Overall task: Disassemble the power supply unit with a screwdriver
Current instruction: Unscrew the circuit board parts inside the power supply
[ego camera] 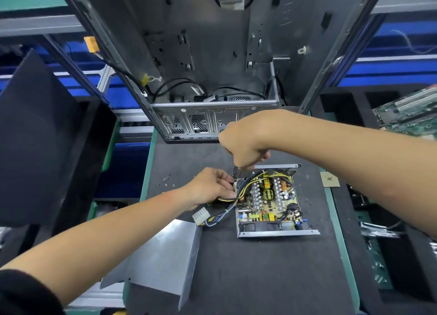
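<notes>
A: Power supply unit (pixel 268 202), cover off, is sitting at the mat's centre. Your right hand (pixel 244 146), fisted at its twelve o'clock edge, is probably hiding the screwdriver.

B: Your left hand (pixel 212 187) is pinching the floppy cable bundle (pixel 233 196) at nine o'clock. Grip the stiff metal walls; the board's likely fragile.
</notes>
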Available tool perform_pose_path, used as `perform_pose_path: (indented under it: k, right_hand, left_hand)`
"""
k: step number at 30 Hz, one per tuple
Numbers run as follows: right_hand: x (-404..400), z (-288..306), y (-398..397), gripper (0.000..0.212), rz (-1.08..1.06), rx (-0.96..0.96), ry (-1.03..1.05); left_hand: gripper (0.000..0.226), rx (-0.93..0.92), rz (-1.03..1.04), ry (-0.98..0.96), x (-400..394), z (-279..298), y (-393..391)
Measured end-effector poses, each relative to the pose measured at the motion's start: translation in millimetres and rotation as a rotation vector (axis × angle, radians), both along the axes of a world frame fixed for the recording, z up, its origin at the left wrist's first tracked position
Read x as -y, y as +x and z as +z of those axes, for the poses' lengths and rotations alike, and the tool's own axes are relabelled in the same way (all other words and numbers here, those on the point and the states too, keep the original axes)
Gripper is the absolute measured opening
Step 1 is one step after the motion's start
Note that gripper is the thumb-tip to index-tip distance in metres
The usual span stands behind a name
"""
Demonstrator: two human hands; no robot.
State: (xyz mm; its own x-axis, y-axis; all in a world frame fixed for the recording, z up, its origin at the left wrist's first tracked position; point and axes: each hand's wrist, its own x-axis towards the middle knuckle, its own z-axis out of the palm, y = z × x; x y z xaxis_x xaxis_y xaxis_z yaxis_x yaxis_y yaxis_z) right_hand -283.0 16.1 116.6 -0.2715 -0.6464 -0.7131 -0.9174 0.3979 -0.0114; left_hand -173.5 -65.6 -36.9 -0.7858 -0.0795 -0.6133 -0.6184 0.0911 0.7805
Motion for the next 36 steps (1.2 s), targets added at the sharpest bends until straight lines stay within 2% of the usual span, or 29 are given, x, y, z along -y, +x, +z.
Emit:
perform_pose_path:
  k: [11,17,27,30,33,36]
  right_hand:
    - [0.6,-1.5,0.6,0.019,0.016,0.011,-0.015]
    - [0.6,-3.5,2.0,0.014,0.034,-0.003,-0.018]
    - [0.7,-3.0,2.7,0.014,0.101,-0.011,-0.019]
    - [-0.5,0.1,9.5,0.015,0.221,-0.112,-0.039]
    - [-0.2,-2.0,19.8,0.036,0.450,-0.271,-0.132]
    - [2.1,-4.7,29.1,0.041,0.570,-0.334,-0.216]
  left_hand:
    - [0.035,0.029,0.075,0.075,-1.3,-7.0,4.3]
    - [0.030,0.089,0.093,0.150,-0.7,-10.2,1.3]
    - [0.028,0.067,0.101,0.168,-0.8,-11.3,2.2]
    - [0.029,0.063,0.095,0.162,-1.2,-11.9,1.8]
    - [0.030,0.063,0.099,0.151,-1.6,-11.9,1.9]
    - [0.029,0.058,0.114,0.142,-1.6,-11.7,3.1]
